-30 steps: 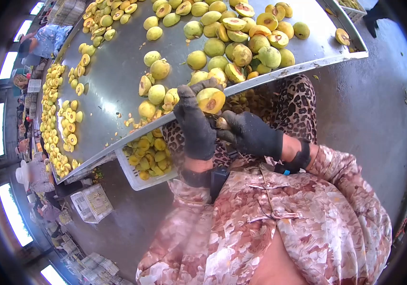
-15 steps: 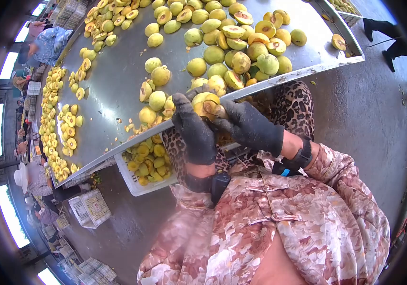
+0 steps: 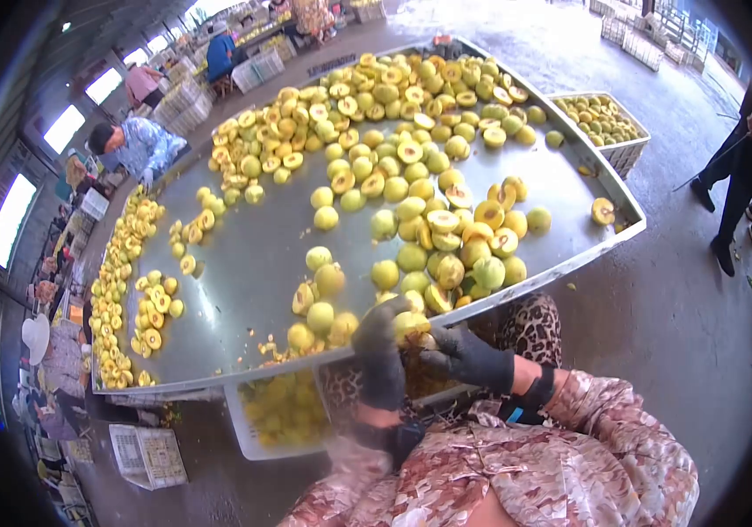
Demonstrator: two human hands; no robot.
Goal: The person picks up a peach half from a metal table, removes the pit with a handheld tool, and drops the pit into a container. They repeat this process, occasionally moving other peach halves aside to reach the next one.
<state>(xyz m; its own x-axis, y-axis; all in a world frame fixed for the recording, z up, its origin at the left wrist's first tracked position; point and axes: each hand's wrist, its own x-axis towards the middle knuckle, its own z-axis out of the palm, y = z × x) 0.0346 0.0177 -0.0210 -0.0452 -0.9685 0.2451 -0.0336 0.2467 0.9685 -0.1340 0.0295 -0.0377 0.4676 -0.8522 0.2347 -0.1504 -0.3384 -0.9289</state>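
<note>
My left hand [image 3: 382,356], in a dark glove, is closed around a yellow peach [image 3: 410,325] at the near edge of the metal table [image 3: 262,263]. My right hand [image 3: 473,356], also gloved, is closed against the fruit's right side. A small pale, rounded end shows between its fingers and the peach; I cannot tell what it belongs to. Whole and halved peaches [image 3: 446,241] lie on the table just beyond my hands. Some halves show brown centers.
Under the table edge at left stands a white crate [image 3: 253,439] of peaches. Another full crate [image 3: 626,145] stands beyond the right rim. A person in blue [image 3: 148,145] works at the far left edge. Dark-trousered legs [image 3: 732,184] stand at right. An overturned-looking crate [image 3: 148,457] sits on the floor.
The view has tilted up, so more of the table and its far peaches show. Both hands stay together at the near edge, still on the fruit, whose cut face is now less visible.
</note>
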